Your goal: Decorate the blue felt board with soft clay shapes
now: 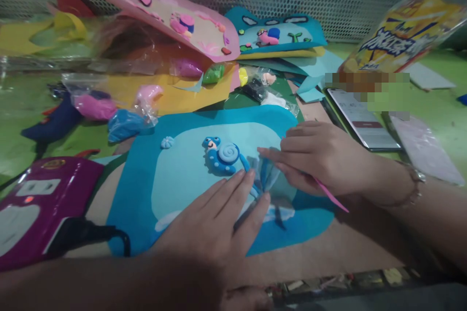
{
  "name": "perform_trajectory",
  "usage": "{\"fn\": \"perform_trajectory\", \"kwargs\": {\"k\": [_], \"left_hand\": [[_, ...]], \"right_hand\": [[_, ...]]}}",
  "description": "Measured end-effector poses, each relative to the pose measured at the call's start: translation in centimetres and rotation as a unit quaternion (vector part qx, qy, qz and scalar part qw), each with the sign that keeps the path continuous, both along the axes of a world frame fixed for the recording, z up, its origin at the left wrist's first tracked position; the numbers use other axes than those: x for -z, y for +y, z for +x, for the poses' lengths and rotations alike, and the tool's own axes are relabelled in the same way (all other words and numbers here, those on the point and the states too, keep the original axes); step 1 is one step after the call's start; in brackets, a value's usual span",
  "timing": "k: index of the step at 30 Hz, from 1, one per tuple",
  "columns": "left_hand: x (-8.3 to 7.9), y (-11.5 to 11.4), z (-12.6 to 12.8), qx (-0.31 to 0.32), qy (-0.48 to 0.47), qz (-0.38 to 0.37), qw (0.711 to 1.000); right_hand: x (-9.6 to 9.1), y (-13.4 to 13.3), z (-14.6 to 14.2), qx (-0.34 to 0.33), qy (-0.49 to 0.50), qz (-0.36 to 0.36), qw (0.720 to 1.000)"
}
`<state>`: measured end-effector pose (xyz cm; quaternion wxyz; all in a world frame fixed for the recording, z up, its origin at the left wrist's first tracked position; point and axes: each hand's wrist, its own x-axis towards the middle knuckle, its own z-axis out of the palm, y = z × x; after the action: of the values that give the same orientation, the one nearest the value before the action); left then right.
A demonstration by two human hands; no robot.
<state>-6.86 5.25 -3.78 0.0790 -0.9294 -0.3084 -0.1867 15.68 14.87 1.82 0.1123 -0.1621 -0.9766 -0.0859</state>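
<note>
A blue clay snail (220, 158) with a pale spiral shell lies on a light-blue panel (178, 155), which sits on a darker blue sheet (133, 189). My left hand (215, 214) rests on the sheet with fingers stretched out, fingertips beside a blue clay strip (248, 163) right of the snail. Closed above the panel's right side, my right hand (317, 155) grips a thin pink tool (333, 197); its pink end sticks out below the palm. Something bluish between the hands is smeared by motion. A small pale-blue clay flower (168, 142) lies at the panel's upper left.
Bagged clay in pink (95, 107) and blue (126, 124) lies left. A purple device (47, 204) with a black cable stands at lower left. Decorated pink (164, 19) and blue (280, 34) sheets lean at the back. A phone (365, 119) and snack bag (397, 34) are right.
</note>
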Motion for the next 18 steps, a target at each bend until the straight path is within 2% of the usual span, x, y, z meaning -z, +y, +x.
{"fn": "perform_trajectory", "kwargs": {"k": [3,8,13,18], "left_hand": [[-0.5,-0.4,0.2,0.010,-0.026,-0.017,0.999],[-1.7,-0.8,0.4,0.016,-0.024,-0.068,0.997],[-2.0,-0.9,0.3,0.020,-0.010,-0.083,0.996],[-2.5,-1.0,0.4,0.015,-0.002,-0.100,0.995]], "right_hand": [[0.3,-0.5,-0.4,-0.017,0.004,-0.035,0.999],[0.7,-0.9,-0.8,-0.020,-0.072,-0.113,0.991],[0.8,-0.8,-0.7,-0.007,-0.072,-0.075,0.995],[0.9,-0.7,-0.7,0.005,-0.079,-0.070,0.994]]}}
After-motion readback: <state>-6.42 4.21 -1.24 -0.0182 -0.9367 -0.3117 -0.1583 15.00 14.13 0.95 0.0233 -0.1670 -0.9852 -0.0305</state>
